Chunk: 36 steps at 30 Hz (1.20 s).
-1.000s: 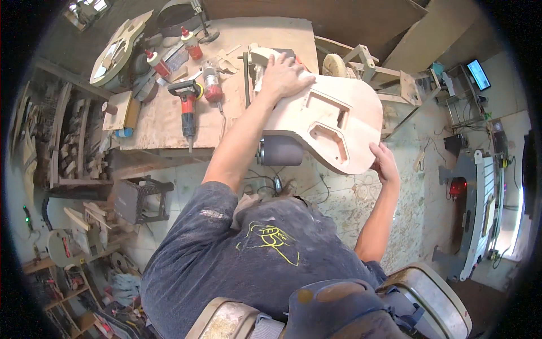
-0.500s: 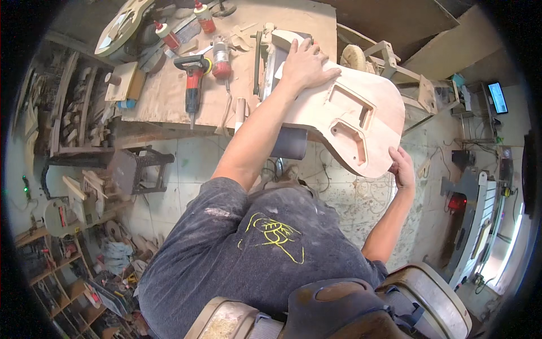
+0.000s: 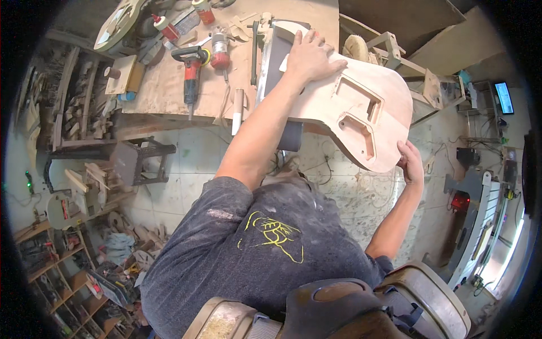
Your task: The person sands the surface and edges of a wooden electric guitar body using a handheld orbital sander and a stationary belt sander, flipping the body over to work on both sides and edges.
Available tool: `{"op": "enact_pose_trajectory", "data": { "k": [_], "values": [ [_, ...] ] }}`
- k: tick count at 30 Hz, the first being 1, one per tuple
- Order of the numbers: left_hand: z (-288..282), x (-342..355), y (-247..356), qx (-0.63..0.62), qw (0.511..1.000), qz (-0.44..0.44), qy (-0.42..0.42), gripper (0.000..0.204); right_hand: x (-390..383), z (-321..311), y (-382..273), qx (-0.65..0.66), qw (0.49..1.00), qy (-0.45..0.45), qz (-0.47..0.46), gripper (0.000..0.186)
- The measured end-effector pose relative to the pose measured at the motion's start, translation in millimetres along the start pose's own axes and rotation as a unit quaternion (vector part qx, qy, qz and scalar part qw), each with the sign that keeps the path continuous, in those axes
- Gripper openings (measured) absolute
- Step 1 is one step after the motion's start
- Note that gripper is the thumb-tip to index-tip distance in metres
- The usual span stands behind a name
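A pale, unfinished wooden electric guitar body (image 3: 389, 101) with routed cavities lies in front of me, its far horn over a belt sander (image 3: 276, 56) at the bench's edge. My left hand (image 3: 313, 59) presses on top of the body near that horn, fingers spread and thumb out to the right. At the near right edge, my right hand (image 3: 411, 161) grips the rim, its thumb side on the upper face and some fingers hidden beneath. The sander's dark roller (image 3: 291, 137) shows below the body; where belt and wood meet is hidden.
Left on the wooden bench (image 3: 152, 101) lie a red and black polisher (image 3: 192, 79), a red router-like power tool (image 3: 220, 53) and glue bottles (image 3: 165, 28). Another guitar body (image 3: 120, 25) is at the far left. A dark stool (image 3: 141, 161) stands below the bench.
The guitar body and both hands have shifted slightly right and away from me in the picture. Its tilt looks slightly changed; both hands keep their places on it.
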<state>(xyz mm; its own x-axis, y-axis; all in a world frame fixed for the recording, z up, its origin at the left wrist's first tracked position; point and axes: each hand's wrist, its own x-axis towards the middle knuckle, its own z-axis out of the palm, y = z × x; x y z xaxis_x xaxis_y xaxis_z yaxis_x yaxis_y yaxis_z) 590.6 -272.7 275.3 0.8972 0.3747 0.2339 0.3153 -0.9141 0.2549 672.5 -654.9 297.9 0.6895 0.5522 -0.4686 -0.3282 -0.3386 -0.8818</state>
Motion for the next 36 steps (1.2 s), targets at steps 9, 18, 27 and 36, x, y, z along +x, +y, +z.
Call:
{"op": "enact_pose_trajectory", "data": {
  "k": [9, 18, 27, 36],
  "values": [
    [-3, -4, -64, 0.008, 0.999, -0.002, 0.037, 0.071, 36, 36, -6, -0.016, 0.999, -0.039, -0.033, 0.052],
    [-54, -30, -137, 0.038, 0.998, -0.046, -0.025, 0.083, 85, 130, -33, -0.097, 0.984, 0.065, -0.136, 0.041],
    [-117, -62, -192, -0.095, 0.936, -0.12, -0.317, 0.098, 161, 201, -53, -0.357, 0.891, 0.103, -0.261, 0.042],
    [-126, -121, -246, -0.201, 0.949, -0.127, -0.205, 0.103, 134, 296, -64, -0.417, 0.817, 0.191, -0.35, 0.042]
  ]
}}
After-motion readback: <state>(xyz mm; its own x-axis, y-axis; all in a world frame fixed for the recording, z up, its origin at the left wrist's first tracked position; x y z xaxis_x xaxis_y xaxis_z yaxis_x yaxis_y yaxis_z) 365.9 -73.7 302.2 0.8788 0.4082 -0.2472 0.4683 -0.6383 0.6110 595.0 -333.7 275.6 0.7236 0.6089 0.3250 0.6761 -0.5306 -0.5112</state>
